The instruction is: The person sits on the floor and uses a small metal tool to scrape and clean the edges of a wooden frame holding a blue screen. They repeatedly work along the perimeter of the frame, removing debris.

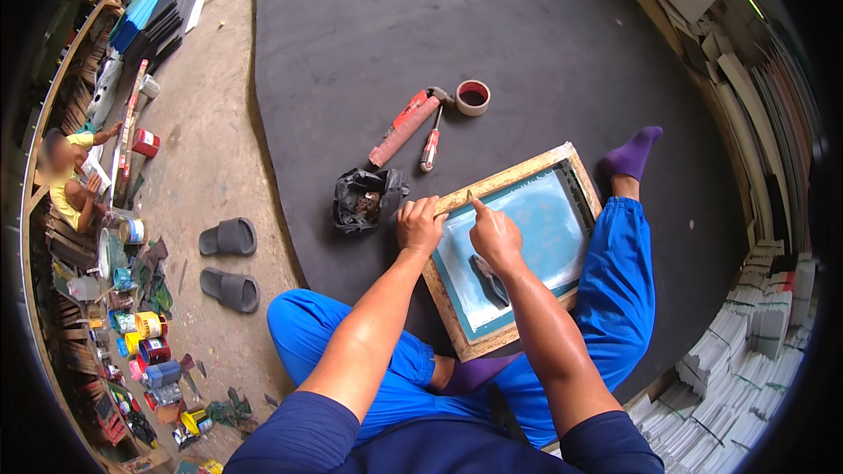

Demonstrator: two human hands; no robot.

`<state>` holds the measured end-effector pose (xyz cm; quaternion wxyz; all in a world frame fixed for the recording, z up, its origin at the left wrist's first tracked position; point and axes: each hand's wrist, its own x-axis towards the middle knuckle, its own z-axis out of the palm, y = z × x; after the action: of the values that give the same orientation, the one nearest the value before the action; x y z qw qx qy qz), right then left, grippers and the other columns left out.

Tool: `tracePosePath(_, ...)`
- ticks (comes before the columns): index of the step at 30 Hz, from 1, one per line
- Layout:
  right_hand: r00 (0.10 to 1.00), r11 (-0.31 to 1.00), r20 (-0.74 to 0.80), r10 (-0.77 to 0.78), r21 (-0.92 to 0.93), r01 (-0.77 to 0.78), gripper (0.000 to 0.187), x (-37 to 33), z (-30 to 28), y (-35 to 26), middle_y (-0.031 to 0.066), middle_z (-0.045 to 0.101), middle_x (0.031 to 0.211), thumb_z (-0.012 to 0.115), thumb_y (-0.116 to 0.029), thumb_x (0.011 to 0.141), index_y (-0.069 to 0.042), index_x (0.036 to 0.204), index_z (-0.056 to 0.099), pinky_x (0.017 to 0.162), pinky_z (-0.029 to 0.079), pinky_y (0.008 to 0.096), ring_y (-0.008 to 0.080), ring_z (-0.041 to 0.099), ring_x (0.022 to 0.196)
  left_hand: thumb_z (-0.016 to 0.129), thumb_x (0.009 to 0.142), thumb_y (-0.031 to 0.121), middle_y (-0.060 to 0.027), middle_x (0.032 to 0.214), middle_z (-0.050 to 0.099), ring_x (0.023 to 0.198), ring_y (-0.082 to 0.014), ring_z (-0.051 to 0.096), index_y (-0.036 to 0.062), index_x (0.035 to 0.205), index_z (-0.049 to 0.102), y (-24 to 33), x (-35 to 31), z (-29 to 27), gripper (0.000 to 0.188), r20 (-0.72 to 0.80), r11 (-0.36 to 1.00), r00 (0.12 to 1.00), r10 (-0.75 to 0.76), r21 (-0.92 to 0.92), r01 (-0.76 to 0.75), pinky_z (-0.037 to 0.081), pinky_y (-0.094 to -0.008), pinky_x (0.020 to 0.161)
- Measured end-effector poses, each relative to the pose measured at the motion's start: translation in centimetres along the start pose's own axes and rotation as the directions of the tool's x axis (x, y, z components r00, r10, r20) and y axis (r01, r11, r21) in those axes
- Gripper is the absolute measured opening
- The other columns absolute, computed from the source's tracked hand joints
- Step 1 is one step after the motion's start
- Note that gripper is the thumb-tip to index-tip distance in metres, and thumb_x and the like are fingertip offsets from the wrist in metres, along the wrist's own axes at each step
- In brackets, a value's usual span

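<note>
Wooden frame (527, 170): tilted on the dark mat (351, 35), at your 12 to 1 o'clock, right side along your right shin; clock below runs from its centre.
Blue mesh panel (558, 230): set inside it, whitish smears near the borders.
Left hand (420, 226): at 10 o'clock, fingers curled over the corner, gripping it.
Right hand (496, 234): toward 11, fingers folded, one reaching the top rail; can't tell if you're pinching anything.
Pliers (488, 281): lying on the panel at 7, partly under your right forearm.
Black plastic bag (367, 201): at 10, just beyond your left hand, mouth open.
Screwdriver (429, 151) and red-handled hammer (404, 133): both at 11, hammer farther out.
Tape roll (472, 97): between 11 and 12, near the hammer head.
Slippers (228, 268): pair off the mat, 9 o'clock.
Co-worker (70, 197): seated far out at 9, yellow shirt.
</note>
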<state>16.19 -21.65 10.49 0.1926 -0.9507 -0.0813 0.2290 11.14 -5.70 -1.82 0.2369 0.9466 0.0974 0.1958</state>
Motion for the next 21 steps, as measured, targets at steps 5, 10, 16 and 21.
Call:
tracePosePath(5, 1.000, 1.000, 0.022, -0.005, -0.017, 0.005, 0.055, -0.1, 0.9, 1.1, 0.0253, 0.074, 0.098, 0.050, -0.011, 0.092, -0.021, 0.145, 0.059, 0.082, 0.056, 0.0551, 0.0435, 0.072, 0.093, 0.085, 0.073, 0.024, -0.0020, 0.103, 0.070, 0.096, -0.0266, 0.062, 0.0113, 0.114, 0.072, -0.5, -0.3, 0.4, 0.045, -0.023, 1.000, 1.000, 0.014, -0.005, -0.014, 0.047, -0.0427, 0.086)
tracePosePath(10, 0.996, 0.971, -0.083, -0.030, 0.233, 0.048, 0.049, 0.8, 3.2, 2.9, 0.0267, 0.073, 0.098, 0.048, -0.013, 0.097, -0.021, 0.145, 0.058, 0.080, 0.055, 0.0571, 0.0467, 0.070, 0.089, 0.085, 0.074, 0.023, -0.0022, 0.104, 0.070, 0.096, -0.0266, 0.061, 0.0107, 0.115, 0.072, -0.2, 0.1, 0.3, 0.045, -0.023, 0.999, 0.999, 0.027, -0.021, -0.028, 0.047, -0.0425, 0.086)
tracePosePath(16, 0.995, 0.953, -0.091, 0.045, 0.301, -0.016, 0.042, 0.4, 3.5, 2.4, 0.0275, 0.071, 0.101, 0.053, -0.017, 0.099, -0.019, 0.139, 0.064, 0.082, 0.054, 0.0559, 0.0484, 0.069, 0.093, 0.085, 0.074, 0.024, -0.0017, 0.105, 0.070, 0.096, -0.0265, 0.061, 0.0116, 0.115, 0.072, 0.0, 0.2, -0.1, 0.045, 0.021, 1.000, 1.000, 0.003, 0.001, -0.003, 0.047, -0.0427, 0.088)
tracePosePath(21, 0.998, 0.969, -0.020, 0.056, 0.241, -0.049, 0.042, 0.0, 2.5, 1.6, 0.0236, 0.072, 0.109, 0.053, -0.018, 0.099, -0.023, 0.139, 0.064, 0.089, 0.054, 0.0537, 0.0457, 0.068, 0.101, 0.085, 0.074, 0.024, -0.0018, 0.105, 0.070, 0.096, -0.0266, 0.061, 0.0117, 0.115, 0.072, -0.6, 0.0, -0.1, 0.045, 0.004, 1.000, 1.000, 0.018, -0.005, -0.018, 0.048, -0.0425, 0.087)
